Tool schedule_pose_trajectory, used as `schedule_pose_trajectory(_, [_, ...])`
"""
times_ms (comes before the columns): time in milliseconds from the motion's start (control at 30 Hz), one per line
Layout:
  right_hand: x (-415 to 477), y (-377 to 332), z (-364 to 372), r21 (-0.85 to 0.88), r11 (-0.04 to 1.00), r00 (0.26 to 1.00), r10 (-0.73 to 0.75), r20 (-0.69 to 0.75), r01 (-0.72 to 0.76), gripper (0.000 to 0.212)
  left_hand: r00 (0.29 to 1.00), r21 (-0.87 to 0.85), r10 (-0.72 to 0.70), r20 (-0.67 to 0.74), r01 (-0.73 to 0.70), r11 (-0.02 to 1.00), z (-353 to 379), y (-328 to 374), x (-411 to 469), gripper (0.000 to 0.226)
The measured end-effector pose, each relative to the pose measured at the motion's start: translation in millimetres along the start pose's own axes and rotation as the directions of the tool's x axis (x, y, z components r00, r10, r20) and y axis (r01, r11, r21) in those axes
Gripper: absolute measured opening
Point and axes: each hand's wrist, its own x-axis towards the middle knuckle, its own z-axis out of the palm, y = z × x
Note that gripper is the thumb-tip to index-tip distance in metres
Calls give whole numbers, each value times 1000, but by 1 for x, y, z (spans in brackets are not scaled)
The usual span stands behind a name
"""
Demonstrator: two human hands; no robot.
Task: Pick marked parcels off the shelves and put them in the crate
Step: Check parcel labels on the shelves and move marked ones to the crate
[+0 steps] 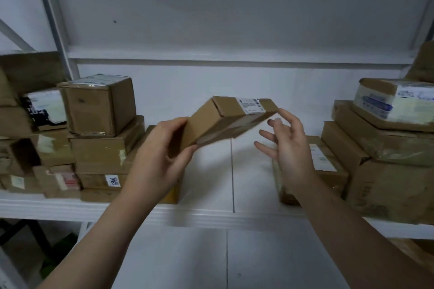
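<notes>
A small flat cardboard parcel (225, 119) with a white label on its upper face hangs tilted in the air above the white shelf (211, 209). My left hand (159, 155) grips its lower left end, thumb on one face and fingers behind. My right hand (286, 145) is beside the parcel's right end with spread fingers, the fingertips at or just off its corner. No crate is in view.
Stacks of cardboard parcels (101, 129) fill the shelf's left side, one with a tag reading 1206 (113, 180). More boxes (385, 148) are piled on the right, and a labelled flat box (321, 162) lies behind my right hand. A lower shelf (225, 260) shows below.
</notes>
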Motion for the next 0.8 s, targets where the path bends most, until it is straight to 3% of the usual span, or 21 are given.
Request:
schedule_pose_trajectory(133, [-8,-7,46,239,956,981,140,137,-170,33,960,300,272,59,-277,913,-16,-21,9,36])
schedule_pose_trajectory(267, [-19,14,88,104,975,955,164,246,-194,32,918,433,364,157,-395,810,-26,-55,4,31])
schedule_pose_trajectory(400, [-22,41,117,-37,992,974,127,188,-122,46,924,479,281,258,-375,794,-36,-76,-1,34])
schedule_pose_trajectory(567, [-33,71,136,-270,960,991,-36,128,70,22,896,540,33,443,-296,788,-35,-96,-12,43])
schedule_pose_trajectory(800, [-34,83,146,-353,928,992,-95,87,120,18,909,541,-1,418,-248,804,-34,-105,-12,43])
